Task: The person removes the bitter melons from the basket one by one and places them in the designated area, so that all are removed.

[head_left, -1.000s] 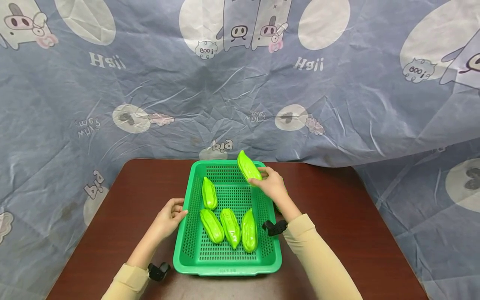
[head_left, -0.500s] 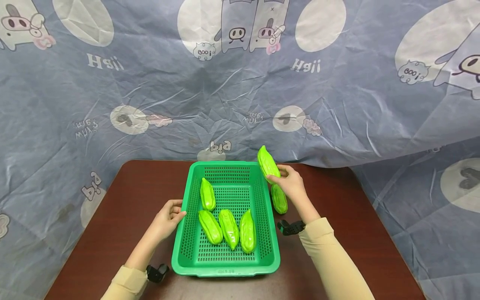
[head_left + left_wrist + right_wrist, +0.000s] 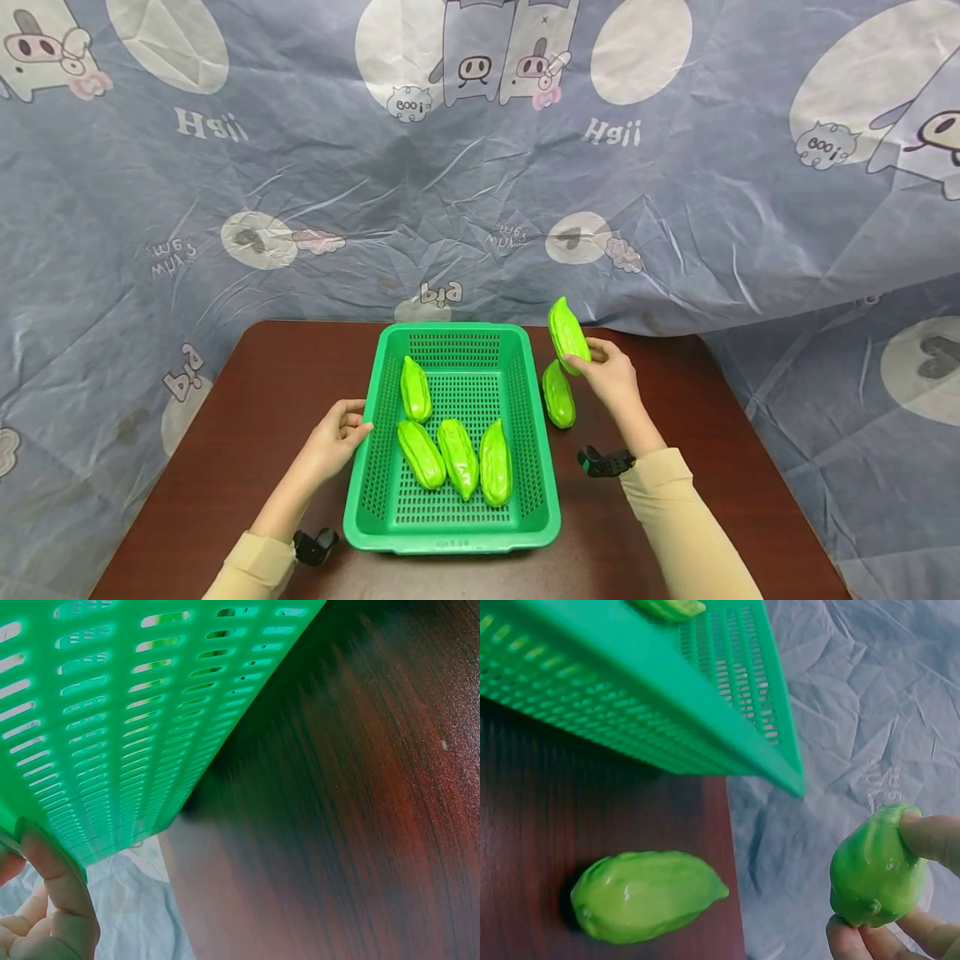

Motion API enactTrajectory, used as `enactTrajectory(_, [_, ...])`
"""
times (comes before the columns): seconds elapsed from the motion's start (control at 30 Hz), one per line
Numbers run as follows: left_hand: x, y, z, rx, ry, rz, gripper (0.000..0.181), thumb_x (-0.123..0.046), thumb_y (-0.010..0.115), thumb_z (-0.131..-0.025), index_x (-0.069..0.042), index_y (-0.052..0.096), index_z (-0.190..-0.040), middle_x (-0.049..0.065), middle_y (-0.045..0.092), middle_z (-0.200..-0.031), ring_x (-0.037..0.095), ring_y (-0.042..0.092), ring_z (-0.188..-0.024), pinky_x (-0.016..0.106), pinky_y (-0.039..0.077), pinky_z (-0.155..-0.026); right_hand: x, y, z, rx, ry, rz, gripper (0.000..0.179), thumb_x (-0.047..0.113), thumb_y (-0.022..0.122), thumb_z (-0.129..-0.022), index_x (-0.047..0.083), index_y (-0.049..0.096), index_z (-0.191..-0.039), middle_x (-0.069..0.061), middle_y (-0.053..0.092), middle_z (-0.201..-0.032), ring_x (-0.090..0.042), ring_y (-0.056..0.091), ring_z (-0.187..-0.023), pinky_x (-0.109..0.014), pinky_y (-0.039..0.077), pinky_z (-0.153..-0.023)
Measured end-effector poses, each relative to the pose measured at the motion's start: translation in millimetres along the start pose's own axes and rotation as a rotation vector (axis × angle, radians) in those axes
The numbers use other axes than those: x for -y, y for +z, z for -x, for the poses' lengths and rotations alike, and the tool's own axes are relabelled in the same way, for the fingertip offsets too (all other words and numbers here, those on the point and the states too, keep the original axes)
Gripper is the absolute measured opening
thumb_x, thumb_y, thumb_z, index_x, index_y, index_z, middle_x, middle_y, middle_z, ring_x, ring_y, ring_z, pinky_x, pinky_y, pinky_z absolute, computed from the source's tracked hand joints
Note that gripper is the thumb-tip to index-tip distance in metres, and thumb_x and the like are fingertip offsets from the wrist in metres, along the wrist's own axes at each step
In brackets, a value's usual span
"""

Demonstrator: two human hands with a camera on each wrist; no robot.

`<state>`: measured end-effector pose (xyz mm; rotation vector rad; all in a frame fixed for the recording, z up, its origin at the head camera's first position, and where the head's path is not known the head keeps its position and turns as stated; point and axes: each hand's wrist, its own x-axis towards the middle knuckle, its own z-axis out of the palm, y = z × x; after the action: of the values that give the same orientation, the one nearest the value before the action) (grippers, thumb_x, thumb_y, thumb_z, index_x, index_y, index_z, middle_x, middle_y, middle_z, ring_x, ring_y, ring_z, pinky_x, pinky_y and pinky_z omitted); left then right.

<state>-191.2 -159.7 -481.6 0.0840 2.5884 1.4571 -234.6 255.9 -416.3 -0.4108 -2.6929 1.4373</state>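
My right hand (image 3: pixel 611 375) pinches a bright green, ridged bitter melon (image 3: pixel 567 333) between thumb and fingers, to the right of the basket and above the table. In the right wrist view the held bitter melon (image 3: pixel 877 866) shows its stem end. A second bitter melon (image 3: pixel 558 396) lies on the table beside the basket's right wall, just below and left of my right hand. At the left rim of the green plastic basket (image 3: pixel 453 542), my left hand (image 3: pixel 337 435) grips the edge, and the left wrist view shows its finger (image 3: pixel 60 877) bent at the rim.
Inside the basket lie several more bitter melons (image 3: pixel 459 458), mostly toward the near end. The dark brown table (image 3: pixel 675 417) ends at a patterned grey-blue cloth (image 3: pixel 420 192) hanging behind it. Black straps with cameras (image 3: pixel 603 461) sit on both wrists.
My right hand has carried the bitter melon rightward, from over the basket to beyond its right rim. The bitter melon on the table has come into fuller view. My left hand stays at the rim.
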Motion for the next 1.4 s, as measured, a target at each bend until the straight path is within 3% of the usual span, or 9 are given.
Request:
enactTrajectory(0.27, [0.6, 0.2, -0.5, 0.001, 0.004, 0.0, 0.045, -0.011, 0.056, -0.101, 0.001, 0.041, -0.141, 0.017, 0.062, -0.111, 0.022, 0.063, -0.093, 0.032, 0.049, -0.074, -19, -5, -2.0, -0.054, 0.031, 0.021, 0.068, 0.036, 0.072, -0.089, 0.003, 0.048, -0.143, -0.023, 0.058, -0.135, -0.035, 0.055, -0.122, -0.045, 0.046, -0.096])
enactTrajectory(0.7, [0.0, 0.9, 1.5, -0.005, -0.001, 0.01, 0.044, -0.009, 0.057, -0.1, 0.001, 0.042, -0.141, 0.016, 0.063, -0.108, 0.016, 0.062, -0.088, 0.028, 0.048, -0.071, -56, -4, -1.6, -0.043, 0.093, 0.048, 0.068, 0.033, 0.068, -0.092, -0.002, 0.043, -0.145, -0.027, 0.055, -0.136, -0.039, 0.054, -0.123, -0.05, 0.045, -0.098])
enactTrajectory(1.4, [-1.5, 0.7, 1.8, -0.01, -0.022, 0.012, 0.045, -0.011, 0.058, -0.1, 0.0, 0.043, -0.141, 0.015, 0.064, -0.107, 0.017, 0.062, -0.087, 0.032, 0.049, -0.073, -96, 8, 1.9, 0.005, 0.183, 0.076, 0.07, 0.032, 0.067, -0.093, -0.007, 0.04, -0.144, -0.032, 0.051, -0.138, -0.043, 0.051, -0.125, -0.052, 0.043, -0.101])
